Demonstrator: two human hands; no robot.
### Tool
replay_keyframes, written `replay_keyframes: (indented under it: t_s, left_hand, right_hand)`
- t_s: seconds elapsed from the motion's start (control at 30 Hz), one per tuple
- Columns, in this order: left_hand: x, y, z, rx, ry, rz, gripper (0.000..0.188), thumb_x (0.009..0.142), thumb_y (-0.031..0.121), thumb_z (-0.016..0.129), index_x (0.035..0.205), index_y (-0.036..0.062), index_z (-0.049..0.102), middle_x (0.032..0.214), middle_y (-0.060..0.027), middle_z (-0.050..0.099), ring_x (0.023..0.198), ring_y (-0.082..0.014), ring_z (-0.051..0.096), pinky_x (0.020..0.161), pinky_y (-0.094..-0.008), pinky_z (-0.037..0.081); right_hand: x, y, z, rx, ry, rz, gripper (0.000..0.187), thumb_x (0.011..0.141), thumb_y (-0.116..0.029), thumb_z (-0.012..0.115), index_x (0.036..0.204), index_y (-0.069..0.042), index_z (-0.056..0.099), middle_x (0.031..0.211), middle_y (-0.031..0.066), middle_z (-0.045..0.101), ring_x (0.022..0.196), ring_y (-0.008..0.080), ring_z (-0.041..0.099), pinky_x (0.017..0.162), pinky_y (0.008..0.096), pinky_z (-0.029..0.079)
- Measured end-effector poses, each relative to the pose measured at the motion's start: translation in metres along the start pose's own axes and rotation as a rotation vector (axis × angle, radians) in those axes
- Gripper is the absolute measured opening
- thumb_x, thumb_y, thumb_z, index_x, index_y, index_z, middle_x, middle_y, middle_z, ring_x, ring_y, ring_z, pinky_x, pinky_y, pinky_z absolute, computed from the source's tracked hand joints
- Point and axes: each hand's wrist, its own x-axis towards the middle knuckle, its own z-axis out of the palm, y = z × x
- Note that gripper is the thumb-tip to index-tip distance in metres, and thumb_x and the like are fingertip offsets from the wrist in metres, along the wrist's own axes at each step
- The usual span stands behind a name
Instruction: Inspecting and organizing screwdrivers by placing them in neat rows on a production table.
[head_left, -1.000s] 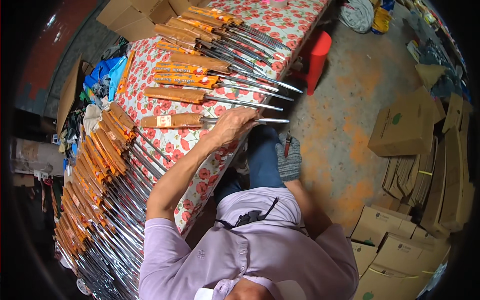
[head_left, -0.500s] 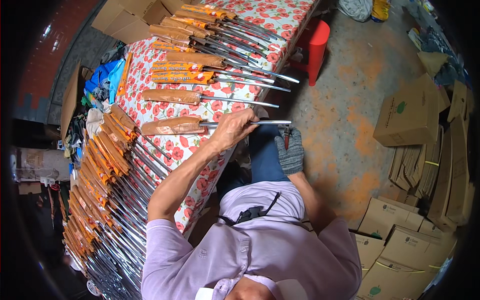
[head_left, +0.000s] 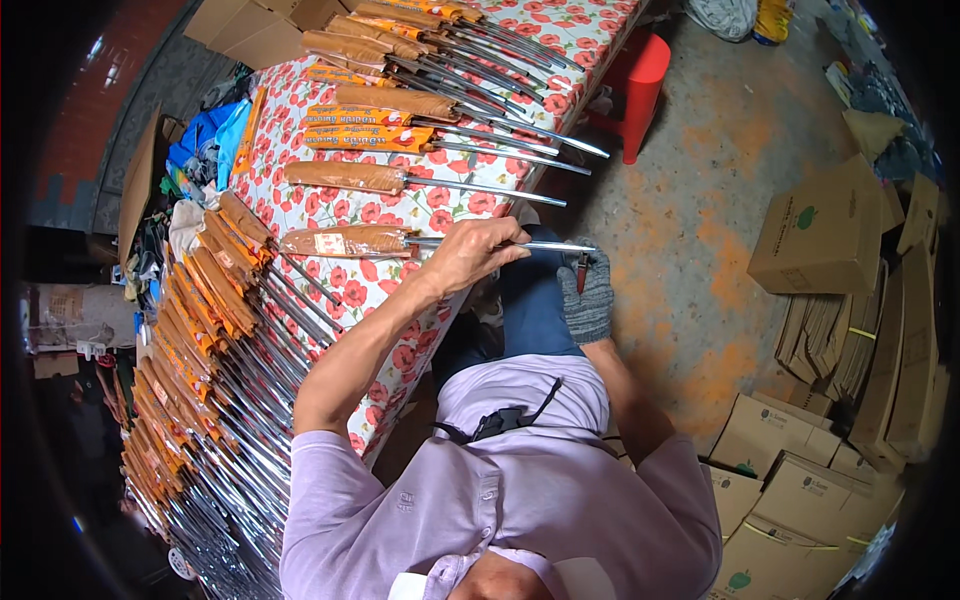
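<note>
My bare left hand (head_left: 474, 255) is closed around a metal rod (head_left: 432, 242) whose thick left end is a brown sleeve under clear plastic (head_left: 345, 242). The rod lies across the table edge, and its bright end sticks out past my fingers. At that end, my right hand (head_left: 588, 300) in a grey knitted glove is closed on a small red-handled tool (head_left: 581, 275). The tool's head is at the rod tip, too small to make out. Just beyond the held rod, a similar brown-sleeved rod (head_left: 345, 177) lies on the table.
More orange- and brown-sleeved rods (head_left: 385, 100) lie across the poppy-patterned tablecloth (head_left: 262, 195). A large pile of them (head_left: 200, 340) fans out at my left. A red stool (head_left: 640, 85) stands beyond the table edge. Cardboard boxes (head_left: 815, 235) and flattened cartons line the right side.
My right hand has shifted slightly toward the rod's end, and the tool now sits against the tip. My left hand keeps its grip, while the view has moved a little.
</note>
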Motion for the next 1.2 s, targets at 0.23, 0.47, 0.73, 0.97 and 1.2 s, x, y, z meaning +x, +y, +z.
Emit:
replay_keyframes:
  t_s: [0.23,0.47,0.73,0.97,1.2]
  left_hand:
    - [-0.001,0.0,0.001,0.004,-0.001,0.038,0.019,0.09,0.017,0.077,0.097,0.0012,0.068,0.088,-0.0127,0.072,0.079,-0.0288,0.071,0.066,-0.037,0.054]
    - [-0.006,-0.002,0.004,0.009,0.006,0.044,0.02,0.09,0.016,0.076,0.097,0.0,0.068,0.09,-0.0129,0.071,0.08,-0.0293,0.071,0.067,-0.0376,0.054]
    - [-0.008,0.002,0.003,0.025,-0.001,0.049,0.019,0.09,0.016,0.076,0.096,-0.0004,0.067,0.09,-0.0131,0.071,0.08,-0.0294,0.07,0.067,-0.0375,0.054]
    - [-0.003,0.008,0.006,0.023,0.001,0.089,0.018,0.09,0.014,0.076,0.092,-0.001,0.066,0.088,-0.0124,0.071,0.079,-0.0284,0.07,0.066,-0.0372,0.054]
    - [-0.023,0.003,-0.009,0.037,0.009,0.019,0.015,0.094,0.019,0.072,0.1,0.0057,0.066,0.092,-0.0111,0.072,0.077,-0.027,0.07,0.065,-0.0372,0.054]
  right_hand:
    - [0.001,0.009,0.001,0.025,-0.014,-0.067,0.062,0.095,-0.01,0.07,0.147,0.0,0.037,0.141,0.0177,0.055,0.128,0.025,0.058,0.109,0.0344,0.044]
    - [0.001,0.009,0.004,0.048,-0.022,-0.116,0.062,0.097,-0.011,0.068,0.148,0.0,0.036,0.141,0.0179,0.055,0.129,0.0252,0.058,0.109,0.0343,0.044]
    - [0.002,0.012,0.005,0.067,-0.029,-0.138,0.056,0.096,-0.014,0.07,0.141,0.001,0.041,0.133,0.0155,0.058,0.122,0.024,0.061,0.105,0.0335,0.046]
    - [0.002,0.01,-0.004,-0.084,0.049,-0.097,0.045,0.092,-0.021,0.076,0.124,0.0,0.053,0.104,0.0117,0.064,0.095,0.0203,0.062,0.088,0.0338,0.052]
    - [0.001,0.014,0.005,-0.23,0.024,-0.093,0.038,0.095,-0.028,0.071,0.116,-0.001,0.056,0.098,0.0153,0.065,0.09,0.0282,0.065,0.082,0.0371,0.052]
